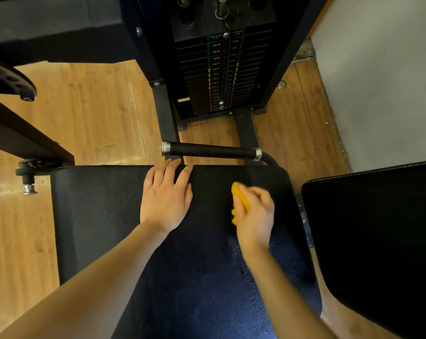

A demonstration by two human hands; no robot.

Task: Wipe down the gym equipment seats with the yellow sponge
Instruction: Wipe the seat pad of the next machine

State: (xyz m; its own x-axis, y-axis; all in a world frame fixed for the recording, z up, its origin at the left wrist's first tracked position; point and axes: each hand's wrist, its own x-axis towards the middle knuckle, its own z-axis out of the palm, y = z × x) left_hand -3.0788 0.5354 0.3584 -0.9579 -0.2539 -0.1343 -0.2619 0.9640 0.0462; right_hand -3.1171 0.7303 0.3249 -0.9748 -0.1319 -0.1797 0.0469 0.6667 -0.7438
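Observation:
A black padded seat [97, 216] fills the lower middle of the head view. My left hand [166, 194] lies flat on it near the far edge, fingers straight and reaching the rim. To its right, my right hand [254, 211] grips the yellow sponge [240, 199] and holds it against the seat's far right part. The hand is a little blurred. Most of the sponge is hidden under my fingers. Water droplets shine on the seat surface below my right wrist.
A black handle bar [212, 150] with chrome ends runs just beyond the seat's far edge. Behind it stands the weight stack [221, 69]. A second black pad [378, 228] sits at the right. Wooden floor [84, 106] lies to the left, with black frame parts [23, 135].

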